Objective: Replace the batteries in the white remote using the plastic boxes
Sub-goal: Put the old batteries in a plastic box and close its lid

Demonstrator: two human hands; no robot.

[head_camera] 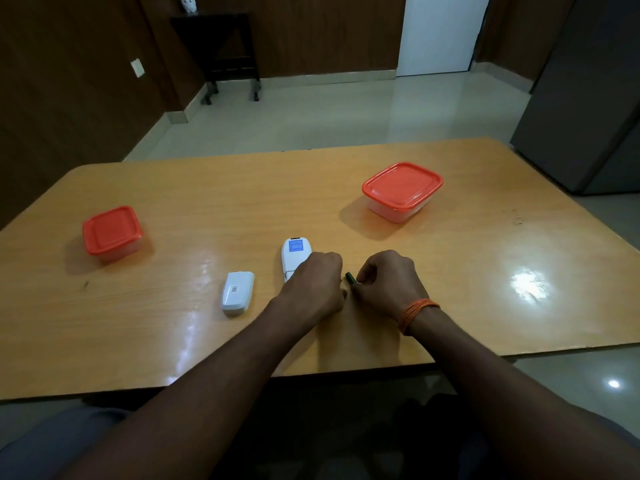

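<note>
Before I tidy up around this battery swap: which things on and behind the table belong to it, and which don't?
Belongs:
white remote
battery cover
dark battery in right hand
left hand
small box
large box

Doesn't:
black stand
owl figurine
grey cabinet

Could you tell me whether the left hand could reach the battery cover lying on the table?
Probably yes: the battery cover lies just left of the left hand, with bare table between them.

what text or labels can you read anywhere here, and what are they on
No text is legible.
Blue label on the back of the white remote: printed lines, too small to read.
Small square code sticker on the detached battery cover: too blurred to read.
Both orange-lidded boxes: no markings visible.
</note>
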